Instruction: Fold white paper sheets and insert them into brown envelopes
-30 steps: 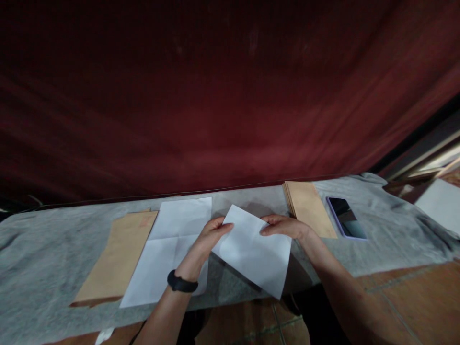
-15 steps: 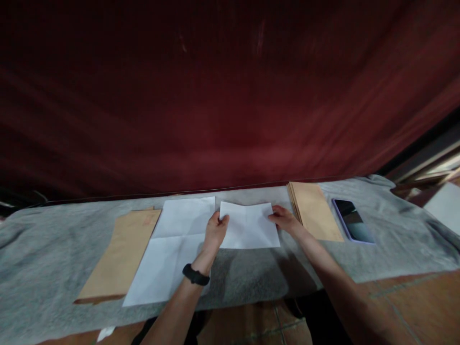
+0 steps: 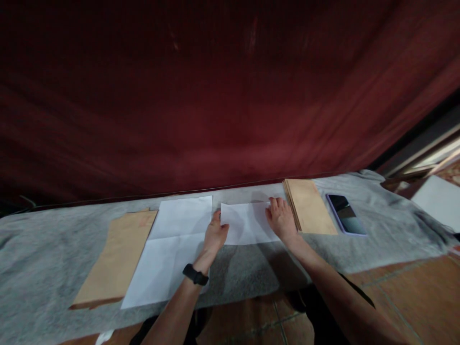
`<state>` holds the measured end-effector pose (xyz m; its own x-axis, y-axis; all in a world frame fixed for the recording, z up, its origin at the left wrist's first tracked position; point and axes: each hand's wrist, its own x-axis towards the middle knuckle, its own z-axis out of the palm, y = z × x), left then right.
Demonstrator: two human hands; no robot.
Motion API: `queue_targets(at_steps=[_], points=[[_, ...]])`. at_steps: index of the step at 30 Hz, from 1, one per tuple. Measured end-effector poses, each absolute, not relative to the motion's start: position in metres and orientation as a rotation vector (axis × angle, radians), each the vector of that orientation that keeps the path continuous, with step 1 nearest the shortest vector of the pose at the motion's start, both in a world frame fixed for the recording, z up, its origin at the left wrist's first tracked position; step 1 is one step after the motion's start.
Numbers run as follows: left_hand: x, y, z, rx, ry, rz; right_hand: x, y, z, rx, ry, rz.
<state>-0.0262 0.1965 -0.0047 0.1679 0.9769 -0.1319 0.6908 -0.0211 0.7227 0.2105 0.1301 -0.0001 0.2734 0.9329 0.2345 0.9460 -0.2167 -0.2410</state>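
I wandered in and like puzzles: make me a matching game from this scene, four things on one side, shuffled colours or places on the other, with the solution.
Things
1. Phone
2. Smaller white paper
3. Wristband
4. Cloth

Colours and places
A. Worn on the left wrist
B. Grey
C. Dark screen with a purple edge
D. Between the left hand and the right hand

Right pairs: 1-C, 2-D, 3-A, 4-B
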Motion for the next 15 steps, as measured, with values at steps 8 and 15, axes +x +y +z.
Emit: queue_targets(at_steps=[8, 15], points=[[-0.024, 0.19, 0.008, 1.885, 1.602, 0.457, 0.165, 0.118, -0.034, -1.878, -2.103, -0.125], [-0.016, 0.162, 0.01, 2.477, 1.73, 0.507, 0.166, 0.115, -0.037, -1.943, -2.116, -0.158]])
